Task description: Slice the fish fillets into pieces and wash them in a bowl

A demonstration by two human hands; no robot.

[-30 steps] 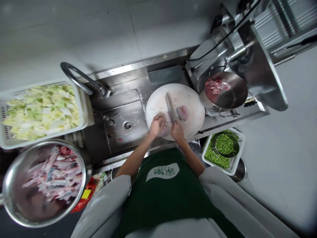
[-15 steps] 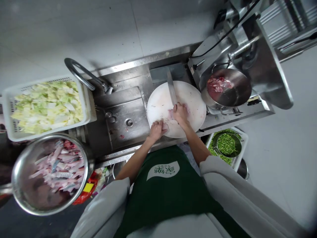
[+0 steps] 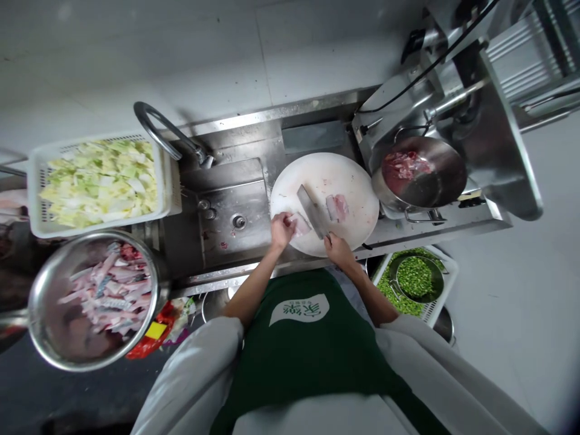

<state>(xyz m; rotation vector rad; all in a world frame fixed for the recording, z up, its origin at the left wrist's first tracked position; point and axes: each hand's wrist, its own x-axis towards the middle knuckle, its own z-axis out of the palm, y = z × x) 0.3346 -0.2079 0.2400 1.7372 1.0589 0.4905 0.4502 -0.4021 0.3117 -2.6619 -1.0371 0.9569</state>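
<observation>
Right hand (image 3: 339, 248): closed around the cleaver (image 3: 312, 211) handle, at the 6 o'clock rim of the cutting board (image 3: 326, 172); half a second ago it sat at board centre.
Cleaver: blade angles toward 11 o'clock and no longer reaches past the far rim.
Left hand (image 3: 281, 228): fingers curled over the meat piece (image 3: 301, 225), holding it down, as before.
Meat piece: at 3 o'clock of the left hand, against the blade.
Cut slices (image 3: 338, 206): at 12 o'clock of the right hand, apart from the blade.

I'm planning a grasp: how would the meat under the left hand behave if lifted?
Likely floppy: the meat lies flat and thin on the board. Probably slippery: it looks raw and moist. The left hand pins it beside the cleaver, so it may slide.
</observation>
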